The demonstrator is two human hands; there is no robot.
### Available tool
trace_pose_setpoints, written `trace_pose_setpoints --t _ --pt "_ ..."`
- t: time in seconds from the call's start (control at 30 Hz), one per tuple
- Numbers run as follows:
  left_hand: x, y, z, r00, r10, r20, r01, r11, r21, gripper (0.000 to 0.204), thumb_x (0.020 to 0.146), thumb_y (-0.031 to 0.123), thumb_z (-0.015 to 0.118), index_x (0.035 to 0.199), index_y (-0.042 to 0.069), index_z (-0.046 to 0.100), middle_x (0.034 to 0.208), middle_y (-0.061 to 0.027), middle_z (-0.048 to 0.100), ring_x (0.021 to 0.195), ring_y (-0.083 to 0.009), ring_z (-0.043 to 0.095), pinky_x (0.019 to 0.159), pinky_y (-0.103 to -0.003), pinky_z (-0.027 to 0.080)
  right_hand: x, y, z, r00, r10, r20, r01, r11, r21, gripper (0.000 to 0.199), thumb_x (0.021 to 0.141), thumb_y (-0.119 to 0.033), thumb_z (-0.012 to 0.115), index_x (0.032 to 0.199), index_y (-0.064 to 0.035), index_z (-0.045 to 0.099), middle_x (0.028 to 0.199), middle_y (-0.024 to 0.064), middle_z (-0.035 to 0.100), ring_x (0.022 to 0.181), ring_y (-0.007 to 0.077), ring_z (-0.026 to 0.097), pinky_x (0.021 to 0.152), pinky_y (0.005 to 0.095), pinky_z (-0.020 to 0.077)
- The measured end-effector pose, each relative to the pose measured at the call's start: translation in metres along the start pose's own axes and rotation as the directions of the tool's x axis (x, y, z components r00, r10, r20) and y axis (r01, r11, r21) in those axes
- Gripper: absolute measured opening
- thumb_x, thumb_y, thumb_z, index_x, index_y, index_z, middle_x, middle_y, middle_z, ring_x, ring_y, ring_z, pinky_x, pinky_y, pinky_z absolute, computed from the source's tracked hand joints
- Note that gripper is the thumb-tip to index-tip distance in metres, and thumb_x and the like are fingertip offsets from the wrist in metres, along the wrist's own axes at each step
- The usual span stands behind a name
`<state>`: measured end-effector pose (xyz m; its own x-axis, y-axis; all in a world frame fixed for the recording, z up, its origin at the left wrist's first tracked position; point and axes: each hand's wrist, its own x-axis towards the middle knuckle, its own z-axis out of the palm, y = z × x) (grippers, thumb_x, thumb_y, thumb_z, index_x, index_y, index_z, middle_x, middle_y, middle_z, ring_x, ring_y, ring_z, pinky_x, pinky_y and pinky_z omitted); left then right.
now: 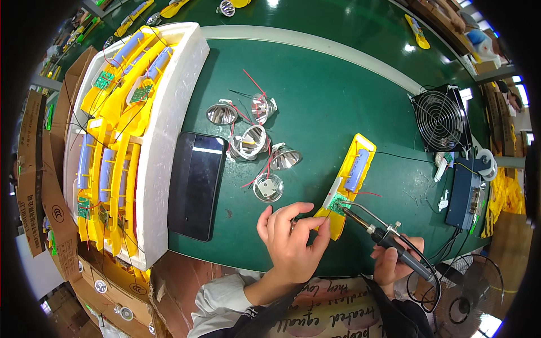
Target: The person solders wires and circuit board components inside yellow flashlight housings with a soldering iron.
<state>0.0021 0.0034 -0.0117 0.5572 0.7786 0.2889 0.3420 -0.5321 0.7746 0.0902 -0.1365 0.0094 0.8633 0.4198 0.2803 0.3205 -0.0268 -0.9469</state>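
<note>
Landmark: the black phone [196, 191], lying on the green table [304, 101].

Work piece: yellow shell [350, 196], right of the phone and well apart from it, past the lamp cups [248, 142].

Right hand [397, 259]: closed around the handle of a soldering iron [386, 239]. Grip sits well back from the metal, presumably to spare the fingers from heat; the tip slants to the circuit board [337, 203]. Whether it touches is too fine to tell.

Left hand [296, 242]: fingers bent, thumb and a fingertip drawn together at the shell's near end, on the side toward the phone. Probably a steadying position, with the knuckles out of the iron's path. Whether anything is pinched there, cannot tell.

Shell placement: open face up, aslant, far end leaning away from the phone. This probably leaves the board exposed within reach of both hands.

Shell appearance: bright yellow, long and narrow. Blue-violet battery [357, 170] in the far half; small green board in the near half; pale strip along the edge facing the phone. A red wire [369, 194] and a longer black wire [397, 155] trail out on the side away from the phone.

Surroundings: foam box [155, 169] of similar yellow shells just left of the phone, presumably to have them handy; fan [440, 121] far right of it, perhaps for fumes.
</note>
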Motion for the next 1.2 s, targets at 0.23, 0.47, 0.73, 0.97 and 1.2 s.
trace_pose_setpoints --t 0.23,0.47,0.73,0.97,1.2 --pt "0.0000 0.0015 0.0001 0.999 0.022 0.031 -0.023 1.000 0.012 0.016 0.059 0.007 0.069 0.070 0.010 0.057 0.089 -0.0042 0.052 0.082 -0.0186 0.051 0.086 -0.046 0.030 0.0007 0.0029 -0.0050 0.999 -0.020 0.039 0.020 1.000 -0.021 0.027 0.077 -0.014 0.058 0.087 0.0013 0.038 0.056 0.0097 0.053 0.045 0.0133 0.052 0.045 0.0203 0.0431" --pt "0.0003 0.0015 0.0000 0.999 0.028 0.022 -0.029 0.999 0.021 0.016 0.059 0.006 0.069 0.069 0.010 0.057 0.088 -0.0037 0.052 0.081 -0.0184 0.051 0.086 -0.046 0.030 0.0036 -0.0021 -0.0001 0.998 0.057 -0.007 -0.058 0.998 -0.008 0.029 0.077 -0.016 0.057 0.087 0.0020 0.037 0.055 0.0097 0.053 0.044 0.0123 0.052 0.044 0.0208 0.0433" --pt "-0.0012 0.0005 0.0009 1.000 0.012 -0.001 -0.012 1.000 0.012 0.016 0.060 0.010 0.069 0.071 0.013 0.057 0.088 0.0019 0.053 0.080 -0.0172 0.051 0.086 -0.041 0.029 0.0042 -0.0006 0.0006 0.994 0.101 -0.030 -0.099 0.994 0.048 0.029 0.078 -0.017 0.056 0.087 0.0017 0.036 0.056 0.0110 0.052 0.044 0.0123 0.051 0.042 0.0223 0.0439" --pt "-0.0007 0.0007 0.0002 0.999 0.037 0.022 -0.038 0.999 0.030 0.016 0.059 0.006 0.069 0.070 0.010 0.057 0.087 -0.0031 0.051 0.081 -0.0186 0.051 0.086 -0.046 0.031 0.0019 0.0025 -0.0047 1.000 0.002 0.013 -0.002 1.000 -0.021 0.028 0.076 -0.016 0.059 0.086 0.0000 0.038 0.052 0.0065 0.052 0.047 0.0128 0.052 0.049 0.0210 0.0430" --pt "-0.0009 0.0016 0.0007 0.999 0.033 0.027 -0.033 0.999 0.032 0.016 0.059 0.006 0.069 0.070 0.010 0.057 0.088 -0.0031 0.051 0.082 -0.0185 0.051 0.087 -0.046 0.030 0.0035 -0.0040 -0.0057 0.997 0.058 0.042 -0.058 0.998 -0.006 0.029 0.075 -0.016 0.061 0.086 -0.0008 0.039 0.055 0.0067 0.054 0.052 0.0134 0.053 0.055 0.0233 0.0438"
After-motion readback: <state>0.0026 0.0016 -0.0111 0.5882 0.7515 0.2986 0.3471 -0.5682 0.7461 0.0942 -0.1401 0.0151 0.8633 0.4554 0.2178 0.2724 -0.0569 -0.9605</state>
